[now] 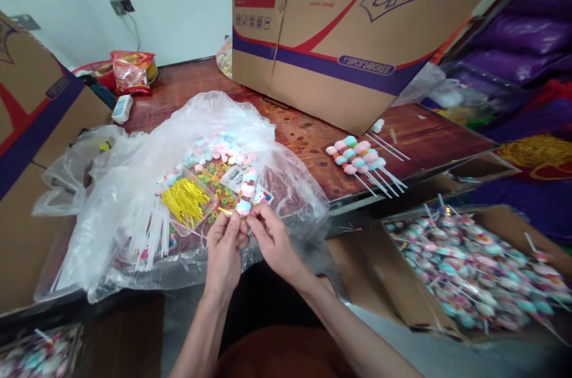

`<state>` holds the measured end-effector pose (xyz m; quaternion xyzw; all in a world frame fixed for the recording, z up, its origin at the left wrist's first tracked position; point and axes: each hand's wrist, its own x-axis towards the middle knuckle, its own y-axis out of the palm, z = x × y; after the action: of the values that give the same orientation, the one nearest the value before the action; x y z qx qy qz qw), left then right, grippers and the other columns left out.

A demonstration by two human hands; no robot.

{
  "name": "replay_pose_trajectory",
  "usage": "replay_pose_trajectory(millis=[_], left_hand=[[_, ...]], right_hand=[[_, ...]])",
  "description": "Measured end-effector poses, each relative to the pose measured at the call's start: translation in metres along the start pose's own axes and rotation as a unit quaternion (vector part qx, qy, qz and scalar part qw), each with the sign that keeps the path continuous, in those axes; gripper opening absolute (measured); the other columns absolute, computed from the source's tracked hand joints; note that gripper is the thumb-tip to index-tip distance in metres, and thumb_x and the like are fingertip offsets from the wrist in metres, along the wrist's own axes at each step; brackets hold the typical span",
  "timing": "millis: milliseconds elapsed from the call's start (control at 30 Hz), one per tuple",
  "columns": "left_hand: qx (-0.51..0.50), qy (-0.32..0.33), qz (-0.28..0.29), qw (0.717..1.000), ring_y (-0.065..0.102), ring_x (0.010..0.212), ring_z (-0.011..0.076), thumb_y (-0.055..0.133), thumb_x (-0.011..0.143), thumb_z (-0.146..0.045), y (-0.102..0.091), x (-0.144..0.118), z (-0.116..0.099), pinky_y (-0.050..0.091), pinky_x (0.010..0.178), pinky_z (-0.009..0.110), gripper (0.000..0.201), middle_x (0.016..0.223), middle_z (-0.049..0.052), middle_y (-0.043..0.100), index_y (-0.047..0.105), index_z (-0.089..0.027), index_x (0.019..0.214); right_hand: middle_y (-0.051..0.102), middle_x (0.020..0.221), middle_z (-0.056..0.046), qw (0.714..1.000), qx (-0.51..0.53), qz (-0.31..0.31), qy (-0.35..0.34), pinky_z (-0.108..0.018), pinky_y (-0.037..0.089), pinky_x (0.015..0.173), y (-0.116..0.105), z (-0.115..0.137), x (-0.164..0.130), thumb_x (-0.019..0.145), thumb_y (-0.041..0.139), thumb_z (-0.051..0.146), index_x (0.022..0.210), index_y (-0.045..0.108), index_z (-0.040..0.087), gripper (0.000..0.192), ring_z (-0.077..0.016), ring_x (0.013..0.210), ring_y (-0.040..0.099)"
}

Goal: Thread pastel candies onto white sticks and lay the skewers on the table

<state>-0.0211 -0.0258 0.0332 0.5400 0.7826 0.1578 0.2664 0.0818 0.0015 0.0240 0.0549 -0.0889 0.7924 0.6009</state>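
Observation:
A wrapped marshmallow skewer (248,190) in pink, white and blue stands upright between my hands, inside a clear wrapper. My left hand (226,241) is closed at its lower end, and a yellow twist tie (224,210) pokes out by the thumb. From the other side my right hand (271,238) pinches the same lower end. My fingers hide the stick and the exact grip. Just beyond lie a clear tray of yellow twist ties (187,201), coloured ring candies (215,178) and loose marshmallows (214,150) on plastic sheeting (295,178). White sticks (154,232) lie left.
Unwrapped marshmallow skewers (356,155) lie on the table (308,133) at right. A large carton (322,56) stands behind; another carton (27,127) is at left. An open box of wrapped skewers (478,265) sits lower right. A red snack bag (133,71) lies at back left.

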Motion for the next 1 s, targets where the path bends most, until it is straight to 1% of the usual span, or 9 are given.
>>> replay_pose_trajectory(millis=[200,267,333,467,600,700,767,900,1000], left_hand=[[-0.067,-0.203,0.051,0.976,0.016,0.043,0.0008,0.094,0.055,-0.031,-0.002,-0.004,-0.016,0.015,0.037,0.012,0.048,0.051,-0.012,0.033,0.050,-0.016,0.069],[-0.040,-0.232,0.070,0.969,0.017,0.043,0.0010,0.094,0.054,-0.035,-0.002,-0.002,-0.014,0.017,0.037,0.012,0.051,0.051,-0.012,0.032,0.049,-0.016,0.067],[0.022,-0.187,0.062,0.980,0.021,0.043,0.0015,0.091,0.060,-0.040,0.000,-0.001,-0.006,0.020,0.037,0.012,0.047,0.052,-0.011,0.037,0.051,-0.017,0.070],[0.176,0.023,-0.026,0.984,0.047,0.056,0.0069,0.081,0.072,-0.048,0.002,-0.001,0.021,0.041,0.050,0.015,0.037,0.067,-0.004,0.058,0.065,-0.018,0.087],[0.228,0.061,-0.054,0.970,0.062,0.082,0.0139,0.083,0.068,-0.050,-0.003,-0.003,0.034,0.050,0.070,0.019,0.042,0.094,0.003,0.071,0.074,-0.019,0.095],[0.160,-0.009,-0.051,0.986,0.053,0.061,0.0072,0.091,0.057,-0.045,-0.001,0.000,0.029,0.044,0.054,0.015,0.046,0.074,-0.001,0.065,0.074,-0.017,0.088],[0.095,-0.092,-0.047,0.990,0.038,0.048,0.0024,0.096,0.046,-0.038,0.004,0.004,0.020,0.035,0.042,0.013,0.048,0.061,-0.004,0.056,0.072,-0.014,0.080],[0.026,-0.200,-0.046,0.978,0.034,0.045,0.0010,0.097,0.037,-0.023,0.014,0.011,0.006,0.032,0.036,0.012,0.047,0.061,-0.005,0.052,0.067,-0.012,0.072],[0.010,-0.233,-0.053,0.971,0.040,0.046,0.0034,0.093,0.043,-0.019,0.020,0.010,0.003,0.035,0.033,0.013,0.041,0.063,-0.006,0.051,0.065,-0.014,0.072]], right_hand=[[0.049,0.087,0.000,0.996,0.019,0.076,-0.040,-0.023,0.043,0.069,-0.024,0.013,0.005,0.094,0.046,0.026,0.081,0.044,0.022,0.014,-0.0130,0.076,0.049],[0.046,0.080,0.001,0.992,-0.018,0.101,-0.067,-0.024,0.041,0.066,-0.030,0.014,0.006,0.094,0.044,0.026,0.080,0.040,0.023,0.014,-0.0133,0.072,0.046],[0.045,0.077,0.001,0.987,-0.101,0.086,-0.087,-0.026,0.040,0.066,-0.032,0.010,0.006,0.094,0.041,0.024,0.081,0.037,0.024,0.013,-0.0143,0.069,0.045],[0.053,0.084,-0.004,0.969,-0.231,0.013,-0.086,-0.030,0.041,0.068,-0.030,0.003,-0.001,0.094,0.035,0.021,0.088,0.039,0.023,0.007,-0.0177,0.073,0.050],[0.059,0.083,-0.003,0.969,-0.243,0.006,-0.036,-0.027,0.042,0.067,-0.036,0.007,-0.005,0.094,0.041,0.021,0.091,0.046,0.021,0.006,-0.0164,0.072,0.055],[0.063,0.079,0.001,0.974,-0.220,0.038,-0.024,-0.023,0.043,0.065,-0.044,0.007,-0.004,0.096,0.045,0.018,0.093,0.053,0.021,0.009,-0.0132,0.068,0.058],[0.068,0.082,-0.001,0.965,-0.244,0.043,-0.081,-0.022,0.047,0.068,-0.046,0.001,-0.005,0.098,0.043,0.016,0.097,0.058,0.019,0.016,-0.0130,0.073,0.062],[0.072,0.112,-0.004,0.904,-0.353,0.011,-0.238,-0.021,0.051,0.079,-0.050,-0.015,-0.008,0.100,0.039,0.013,0.115,0.064,0.021,0.031,-0.0127,0.097,0.067],[0.073,0.112,-0.002,0.864,-0.408,-0.016,-0.295,-0.024,0.052,0.078,-0.055,-0.021,-0.007,0.102,0.042,0.019,0.106,0.068,0.022,0.026,-0.0127,0.094,0.068]])
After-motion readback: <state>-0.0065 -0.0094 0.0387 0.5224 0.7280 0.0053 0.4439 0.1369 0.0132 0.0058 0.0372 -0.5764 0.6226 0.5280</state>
